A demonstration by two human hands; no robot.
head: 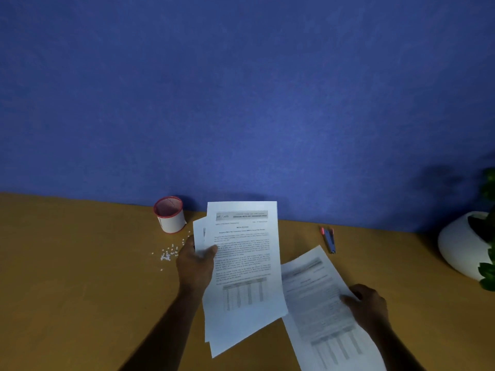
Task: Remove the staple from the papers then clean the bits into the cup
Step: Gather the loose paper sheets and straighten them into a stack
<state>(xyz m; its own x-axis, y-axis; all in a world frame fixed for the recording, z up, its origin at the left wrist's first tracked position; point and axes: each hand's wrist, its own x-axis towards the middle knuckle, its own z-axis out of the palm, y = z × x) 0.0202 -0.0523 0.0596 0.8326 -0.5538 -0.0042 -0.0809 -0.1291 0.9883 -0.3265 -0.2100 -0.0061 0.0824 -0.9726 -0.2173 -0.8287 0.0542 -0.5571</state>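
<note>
Two or three white printed paper sheets point(241, 266) are lifted off the desk in the left hand point(197, 266), its thumb pinching their left edge with the fingers hidden behind. Another white printed sheet point(321, 298) lies separately to the right, its near end cut off by the frame, and the right hand point(371, 306) holds its right edge with curled fingers. The sheets are light, thin and floppy, likely to sag or slide against each other, so I would grip them at an edge, near a corner, with a firm pinch. No staple is visible (too small to make out, if one remains), so I cannot tell whether the held sheets are joined. The small white bits point(168, 254) scattered on the brown wooden desk point(80, 277) are tiny and light; sweeping them with a flat palm should suit better than picking. They lie just in front of the white cup with a red rim point(170, 214), which stands against the blue wall point(241, 89). The blue and red staple remover point(329, 241) lies well to the right, near a white round planter point(463, 247) partly cut off.
</note>
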